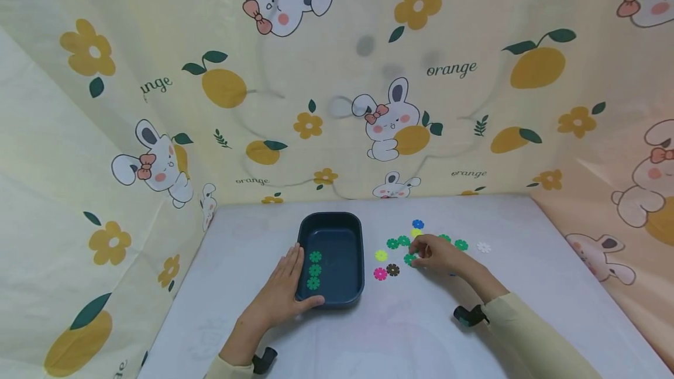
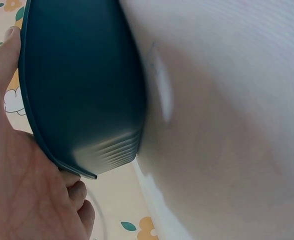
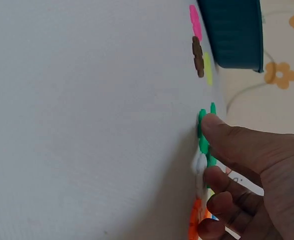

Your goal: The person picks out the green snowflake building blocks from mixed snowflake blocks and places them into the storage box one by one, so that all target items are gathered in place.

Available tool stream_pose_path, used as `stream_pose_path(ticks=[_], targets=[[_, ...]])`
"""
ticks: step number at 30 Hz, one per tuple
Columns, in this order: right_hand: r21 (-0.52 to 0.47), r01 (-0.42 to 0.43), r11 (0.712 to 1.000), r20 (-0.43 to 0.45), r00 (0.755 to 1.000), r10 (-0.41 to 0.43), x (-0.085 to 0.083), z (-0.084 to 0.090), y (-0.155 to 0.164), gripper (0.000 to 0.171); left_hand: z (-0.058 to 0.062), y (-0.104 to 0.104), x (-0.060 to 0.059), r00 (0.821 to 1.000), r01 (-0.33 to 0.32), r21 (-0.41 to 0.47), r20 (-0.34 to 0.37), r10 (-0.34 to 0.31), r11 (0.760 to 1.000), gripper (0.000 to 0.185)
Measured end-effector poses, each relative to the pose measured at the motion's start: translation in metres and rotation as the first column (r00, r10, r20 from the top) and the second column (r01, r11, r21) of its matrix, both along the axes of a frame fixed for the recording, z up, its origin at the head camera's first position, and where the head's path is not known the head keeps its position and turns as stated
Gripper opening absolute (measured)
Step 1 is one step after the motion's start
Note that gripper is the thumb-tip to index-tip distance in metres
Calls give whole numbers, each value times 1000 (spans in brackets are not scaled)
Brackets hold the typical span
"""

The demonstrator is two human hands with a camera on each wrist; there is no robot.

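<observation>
Left hand lies flat against the left outer wall of the dark blue tray, fingers straight along the wall, thumb reaching round the tray's near corner; fingers relaxed and apart, not clamped. In the left wrist view the palm sits against the tray's rim and side, with the tray resting on the white surface. Three green flower discs lie in a row inside the tray, near its left wall. Right hand rests on the surface to the right of the tray, fingers curled down over a green flower disc; right wrist view shows the thumb tip touching a green disc's edge with the other fingers bent just beside it, so it is touching the disc, but whether it is actually pinched I cannot tell. Loose discs are scattered on the surface around that hand: a yellow disc, a pink disc and a brown disc between hand and tray, a pair of green discs just behind, a blue disc farthest back, another green one and a white disc off to the right. Printed cloth with rabbits and oranges walls the surface on three sides.
</observation>
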State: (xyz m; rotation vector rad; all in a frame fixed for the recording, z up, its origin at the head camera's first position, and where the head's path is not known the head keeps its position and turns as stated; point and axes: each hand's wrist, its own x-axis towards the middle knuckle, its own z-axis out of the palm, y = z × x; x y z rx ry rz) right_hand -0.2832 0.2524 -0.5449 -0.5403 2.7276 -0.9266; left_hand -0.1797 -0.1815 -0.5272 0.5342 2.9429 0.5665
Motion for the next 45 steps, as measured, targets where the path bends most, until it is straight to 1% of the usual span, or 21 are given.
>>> stream_pose_path(ticks=[5, 10, 12, 17, 21, 25, 31, 35, 41, 45], targets=[[-16, 15, 1000, 15, 1000, -15, 0, -1, -1, 25, 1, 1, -1, 1000, -6, -15, 8, 6, 1000, 124], [-13, 29, 999, 15, 999, -29, 0, -2, -3, 26, 0, 1, -1, 1000, -2, -1, -3, 2, 1000, 123], [-18, 32, 999, 11, 999, -31, 0, -2, -3, 26, -1, 1, -1, 1000, 0, 4, -10, 0, 1000, 123], [-40, 20, 999, -22, 1000, -21, 1, -3, -4, 27, 0, 1, -1, 1000, -8, -8, 7, 8, 1000, 124], [-50, 32, 998, -21, 999, -33, 2, -3, -6, 29, 0, 1, -1, 1000, -9, -9, 14, 9, 1000, 125], [-59, 17, 998, -26, 1000, -18, 3, -3, -6, 29, 1, 0, -1, 1000, -6, -8, 16, 6, 1000, 125], [-76, -25, 997, -63, 998, 20, 4, -3, -4, 25, -1, 0, -1, 1000, -14, -10, 18, 14, 1000, 124], [-77, -30, 997, -48, 999, 26, 6, -1, -4, 20, -2, 0, -1, 1000, -16, -13, 19, 16, 1000, 125], [-89, -39, 995, -40, 999, 36, 7, 7, -7, 13, -2, 0, 0, 1000, -16, -13, 20, 16, 1000, 125], [-107, -42, 993, -59, 998, 36, 7, 13, -9, 12, -1, -1, 0, 1000, -13, -5, 17, 13, 1000, 124]])
